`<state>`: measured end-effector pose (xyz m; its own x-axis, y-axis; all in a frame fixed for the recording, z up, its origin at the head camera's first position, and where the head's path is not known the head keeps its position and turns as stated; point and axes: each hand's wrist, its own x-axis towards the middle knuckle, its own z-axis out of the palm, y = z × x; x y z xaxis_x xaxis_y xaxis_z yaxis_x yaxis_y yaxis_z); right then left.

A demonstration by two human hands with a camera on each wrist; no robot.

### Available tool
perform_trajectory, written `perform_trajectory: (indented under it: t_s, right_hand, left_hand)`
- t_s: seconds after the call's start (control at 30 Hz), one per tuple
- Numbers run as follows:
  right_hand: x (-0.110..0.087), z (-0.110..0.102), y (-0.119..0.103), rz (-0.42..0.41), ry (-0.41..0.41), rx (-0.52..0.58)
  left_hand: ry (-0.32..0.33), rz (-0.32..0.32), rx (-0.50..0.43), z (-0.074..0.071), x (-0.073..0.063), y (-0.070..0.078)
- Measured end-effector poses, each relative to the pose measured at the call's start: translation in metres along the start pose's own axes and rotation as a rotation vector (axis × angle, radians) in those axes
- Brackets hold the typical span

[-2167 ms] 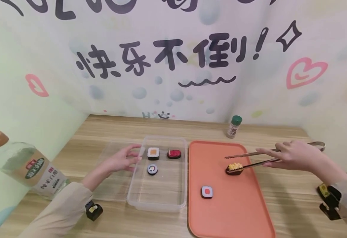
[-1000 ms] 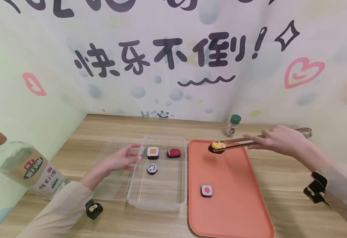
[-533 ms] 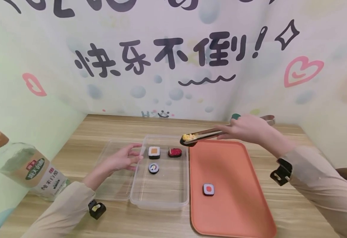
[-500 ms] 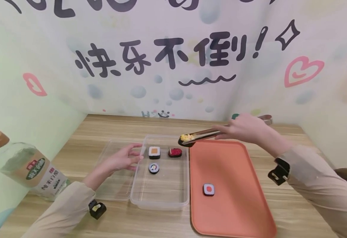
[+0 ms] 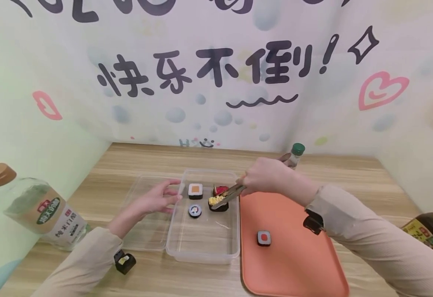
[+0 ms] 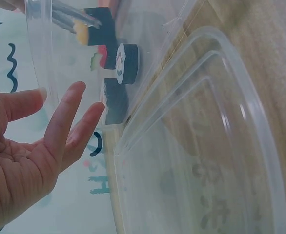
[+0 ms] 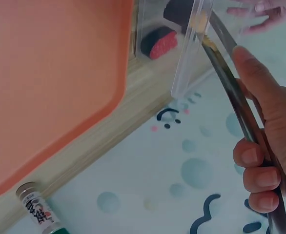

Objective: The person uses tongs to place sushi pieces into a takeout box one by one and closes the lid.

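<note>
Steel tongs (image 5: 228, 194) lowering yellow-topped sushi (image 5: 217, 203) into clear box (image 5: 201, 253).
R hand (image 5: 262, 179), fingers curled round tongs, is reaching in from 3 o'clock; best releasing once piece sits flat, probably touching down already. L hand (image 5: 153, 201), fingers relaxed, is steadying box wall at 9 o'clock.

At centre frame, a clear box (image 5: 201, 251) holds black-wrapped sushi: one yellow-topped (image 5: 217, 202), one red-topped (image 5: 221, 190), one orange-topped (image 5: 195, 190). Lower right, the tray (image 5: 294, 264) is salmon-orange. The tabletop (image 5: 146, 159) is light woodgrain. The tongs (image 7: 233, 92) are silver.
</note>
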<state>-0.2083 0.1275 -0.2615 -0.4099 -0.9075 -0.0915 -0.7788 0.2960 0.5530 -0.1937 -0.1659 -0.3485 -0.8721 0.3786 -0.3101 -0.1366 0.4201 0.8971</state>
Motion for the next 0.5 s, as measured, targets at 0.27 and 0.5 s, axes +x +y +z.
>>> perform_trajectory:
  t_s: [0.27, 0.5]
  right_hand:
    - [0.004, 0.003, -0.008, -0.017, -0.017, -0.128]
    - [-0.008, 0.007, -0.003, 0.011, 0.077, -0.11]
  left_hand:
    - [-0.006, 0.001, 0.007, 0.001, 0.0, 0.001]
    - [-0.009, -0.002, 0.004, 0.002, 0.0, 0.001]
